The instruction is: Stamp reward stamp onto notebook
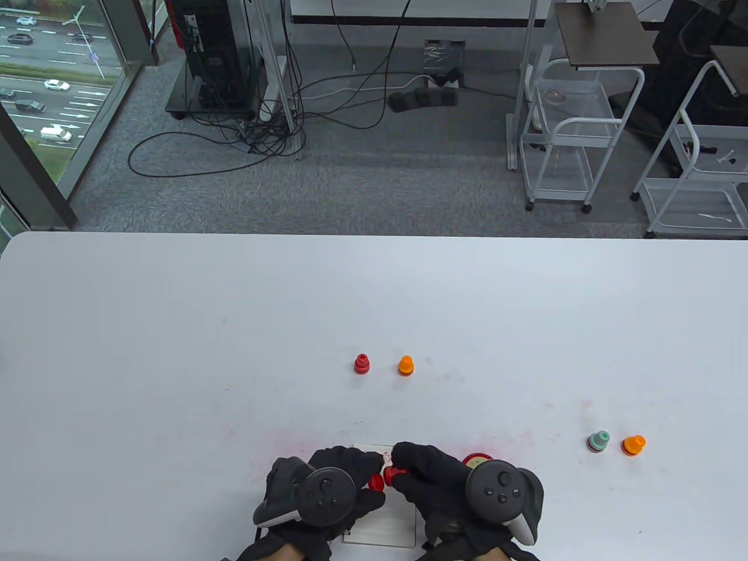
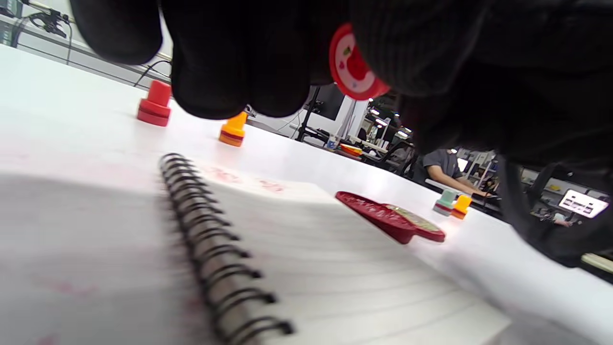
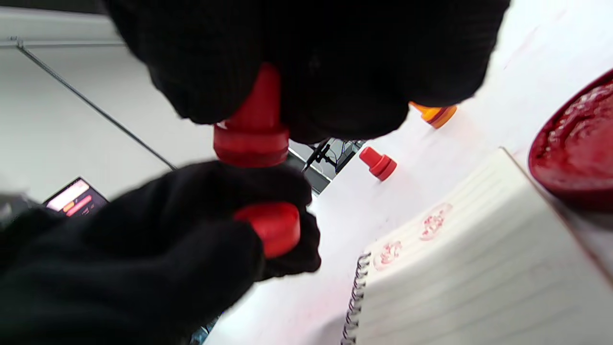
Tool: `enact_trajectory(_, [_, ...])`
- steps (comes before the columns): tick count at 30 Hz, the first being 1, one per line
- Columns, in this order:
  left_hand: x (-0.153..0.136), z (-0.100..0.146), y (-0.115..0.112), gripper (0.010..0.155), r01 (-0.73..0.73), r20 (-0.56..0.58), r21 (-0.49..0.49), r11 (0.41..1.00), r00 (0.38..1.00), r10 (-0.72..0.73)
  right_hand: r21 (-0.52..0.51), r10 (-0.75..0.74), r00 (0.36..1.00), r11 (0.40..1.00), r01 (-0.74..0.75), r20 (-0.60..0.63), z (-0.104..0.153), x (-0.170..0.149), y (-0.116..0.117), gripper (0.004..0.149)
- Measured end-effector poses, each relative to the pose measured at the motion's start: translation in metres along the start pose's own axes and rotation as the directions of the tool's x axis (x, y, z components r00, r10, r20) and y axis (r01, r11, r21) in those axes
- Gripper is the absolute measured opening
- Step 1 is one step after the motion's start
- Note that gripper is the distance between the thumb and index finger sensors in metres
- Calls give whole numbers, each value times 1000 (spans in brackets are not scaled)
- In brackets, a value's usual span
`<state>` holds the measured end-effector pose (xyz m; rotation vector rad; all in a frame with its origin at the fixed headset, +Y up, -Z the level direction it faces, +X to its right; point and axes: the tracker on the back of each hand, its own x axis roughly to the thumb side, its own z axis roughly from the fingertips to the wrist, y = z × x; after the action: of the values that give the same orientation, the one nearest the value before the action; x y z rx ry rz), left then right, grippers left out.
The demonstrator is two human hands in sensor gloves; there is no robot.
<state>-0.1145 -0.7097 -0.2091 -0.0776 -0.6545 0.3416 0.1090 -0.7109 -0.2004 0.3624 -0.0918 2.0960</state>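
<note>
1. Fingers of the right hand [image 1: 435,474] grip a red stamp [image 1: 398,471] over the notebook [image 1: 383,520]; the left hand [image 1: 327,488] pinches its red cap [image 1: 376,482].
2. Left wrist view: the stamp's face [image 2: 352,64] shows a red figure above the notebook's spiral; no words readable.
3. Right wrist view: two red imprints [image 3: 433,223] on the notebook's lined page, illegible; ink pad [image 3: 579,139] just beside the notebook.

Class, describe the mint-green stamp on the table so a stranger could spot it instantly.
Start at the white table and look toward its right side, well right of the hands. Two small stamps stand there as a pair; the mint-green stamp is the left one, pale green beside the orange stamp.
</note>
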Motion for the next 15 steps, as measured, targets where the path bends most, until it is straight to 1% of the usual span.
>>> enact_trajectory(4, [-11,2,3,67,-8,-45,4,1000,999,8,-24,-4,1000,1000,4,-7,1,-1,-5,49])
enact_trajectory(10, [-39,8,4,66,-21,-165,6,1000,986,22,-16,7,1000,1000,-7,1,1,-1,-6,49])
enact_trajectory(12, [-49,8,1,66,-48,-209,-16,999,977,43,-12,17,1000,1000,-17,7,1,-1,-6,49])
enact_trajectory(15, [-60,7,-6,65,-76,-268,-94,993,962,48,-4,25,1000,1000,-25,13,1,0,-5,49])
